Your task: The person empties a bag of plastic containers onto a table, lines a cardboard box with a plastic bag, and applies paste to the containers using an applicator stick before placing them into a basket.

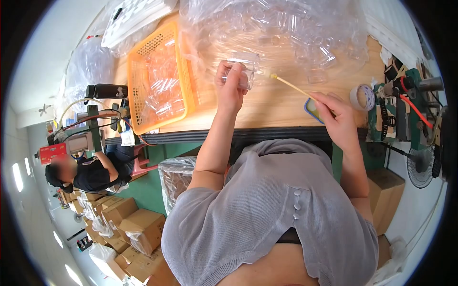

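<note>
My left hand (231, 86) is closed around a clear, see-through cylindrical container (248, 62), held above the wooden table. Between the fingers of my right hand (334, 114) is a thin yellowish stick (293, 87) with a pale, fuzzy tip. That tip points at the container's open-looking end, a small gap away from it as far as I can see. Partly behind my right hand lies a small blue-rimmed dish or lid (313, 110), its contents unclear.
An orange basket (185, 62) with clear plastic pieces stands left. Clear containers and plastic film (286, 24) cover the table's back. A tape roll (362, 97) and green machine (420, 114) are right. Another person (95, 169) sits far left, near cardboard boxes (143, 224).
</note>
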Demonstrator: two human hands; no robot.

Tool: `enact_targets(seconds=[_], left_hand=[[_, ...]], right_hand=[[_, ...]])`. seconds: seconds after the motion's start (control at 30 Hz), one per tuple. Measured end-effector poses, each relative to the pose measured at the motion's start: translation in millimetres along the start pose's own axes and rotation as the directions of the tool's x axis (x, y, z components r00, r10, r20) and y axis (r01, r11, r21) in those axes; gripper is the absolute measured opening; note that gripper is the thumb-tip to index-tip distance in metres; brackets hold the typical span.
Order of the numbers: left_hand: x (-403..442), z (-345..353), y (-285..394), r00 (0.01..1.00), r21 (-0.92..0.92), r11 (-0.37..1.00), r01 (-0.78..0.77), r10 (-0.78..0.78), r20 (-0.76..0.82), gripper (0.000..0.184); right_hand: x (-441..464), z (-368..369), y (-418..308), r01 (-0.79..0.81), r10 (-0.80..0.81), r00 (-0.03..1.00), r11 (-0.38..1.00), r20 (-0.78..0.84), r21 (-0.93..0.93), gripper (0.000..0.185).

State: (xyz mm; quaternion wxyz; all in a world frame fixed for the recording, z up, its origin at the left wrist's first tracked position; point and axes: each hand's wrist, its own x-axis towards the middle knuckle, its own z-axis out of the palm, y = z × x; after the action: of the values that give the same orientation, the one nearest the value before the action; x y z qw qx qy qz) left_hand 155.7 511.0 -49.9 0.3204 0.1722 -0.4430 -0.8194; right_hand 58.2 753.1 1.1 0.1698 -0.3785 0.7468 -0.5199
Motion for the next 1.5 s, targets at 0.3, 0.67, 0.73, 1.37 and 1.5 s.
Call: enact_targets(seconds=[0.3,0.67,0.73,1.37,1.5], left_hand=[[-10.8,2.4,11.3,0.998,0.025,0.998,-0.057,0.058,-0.035,0.009],[0.3,-136.6,110.4,0.600,0.744,-0.497,0.446,0.783,0.163,0.029],[12.6,-139.6,103.9,0.624,0.810,-0.528,0.256,0.730,0.279,0.029],[173.3,-116.6,-32.1,0.957,0.917,-0.393,-0.065,0.237,0.169,0.038],[157.6,-117.3,-29.1,0.956,0.957,-0.245,-0.154,0.208,0.207,0.040]], right_hand=[[1.1,14.9,1.9,0.000,-0.001,0.997,1.000,0.083,0.019,0.020],[-4.5,11.9,17.7,-0.108,0.105,0.994,0.979,0.023,0.175,0.018],[-4.4,9.9,19.1,-0.137,0.131,0.990,0.979,0.050,0.153,0.019],[-32.0,-16.2,38.7,-0.257,0.267,0.963,0.954,-0.046,0.157,0.024],[-30.1,-17.5,48.9,-0.290,0.299,0.954,0.941,-0.028,0.173,0.024]])
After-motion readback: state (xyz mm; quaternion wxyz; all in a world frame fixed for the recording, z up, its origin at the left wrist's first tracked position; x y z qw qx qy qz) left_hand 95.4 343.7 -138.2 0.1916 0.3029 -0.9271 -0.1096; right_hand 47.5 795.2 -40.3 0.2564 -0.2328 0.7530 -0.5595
